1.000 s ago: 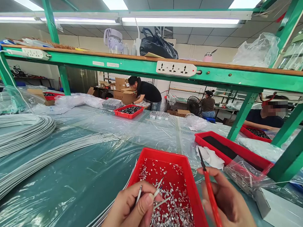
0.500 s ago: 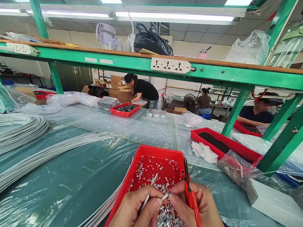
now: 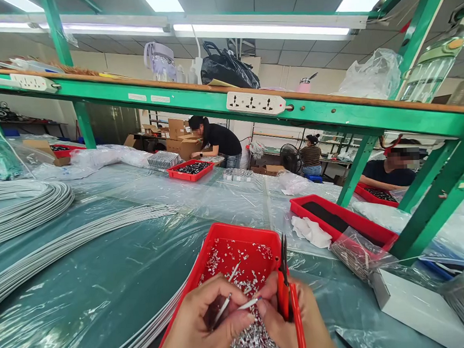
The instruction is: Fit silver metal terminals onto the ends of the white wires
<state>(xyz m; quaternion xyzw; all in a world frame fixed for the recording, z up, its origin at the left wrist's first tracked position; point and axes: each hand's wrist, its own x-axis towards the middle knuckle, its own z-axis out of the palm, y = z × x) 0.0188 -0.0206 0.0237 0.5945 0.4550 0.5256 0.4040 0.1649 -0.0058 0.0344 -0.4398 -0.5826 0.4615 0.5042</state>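
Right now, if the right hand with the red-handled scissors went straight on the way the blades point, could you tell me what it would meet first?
Probably the far rim of the red tray: the right hand holds the scissors pointing away along the tray's right edge. Depth is unclear.

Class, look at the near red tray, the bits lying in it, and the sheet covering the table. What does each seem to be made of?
Red tray: probably moulded plastic, smooth, even colour, rounded rim.
Bits: likely metal, small, silvery, glinting under the lights.
Table sheet: apparently clear, soft plastic film; it wrinkles, shines, and lets the green surface show through.
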